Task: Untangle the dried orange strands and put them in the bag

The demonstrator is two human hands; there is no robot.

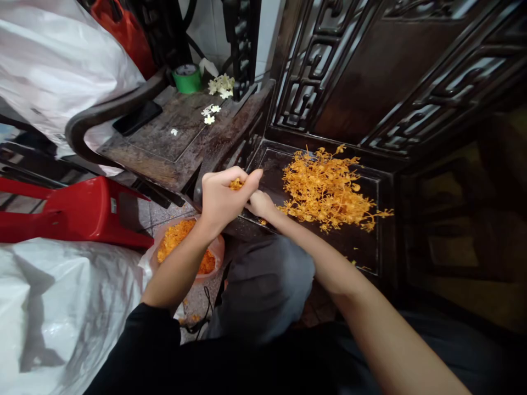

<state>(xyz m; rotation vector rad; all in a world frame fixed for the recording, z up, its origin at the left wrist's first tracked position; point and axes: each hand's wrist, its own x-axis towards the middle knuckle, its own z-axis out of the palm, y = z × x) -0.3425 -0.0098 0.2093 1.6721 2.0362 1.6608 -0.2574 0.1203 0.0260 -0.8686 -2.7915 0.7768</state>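
Observation:
My left hand [224,195] is closed round some small orange flowers [236,184], which show between the thumb and the curled fingers. Just beyond it, my right hand [260,204] is closed too, its fingertips partly behind my left hand; what it grips is hidden. Right of both hands, a heap of orange flower sprigs [325,186] lies on the dark wooden bench seat [272,164]. Below my left forearm stands a pink tub [222,252] holding loose orange flowers [177,238], partly covered by the arm.
A worn wooden armchair seat [156,140] bears a black phone [138,118], a roll of green tape [187,78] and white flowers [222,85]. On the left are a red plastic stool [82,211] and a white sack [74,307]. A carved wooden backrest [362,71] rises behind the heap.

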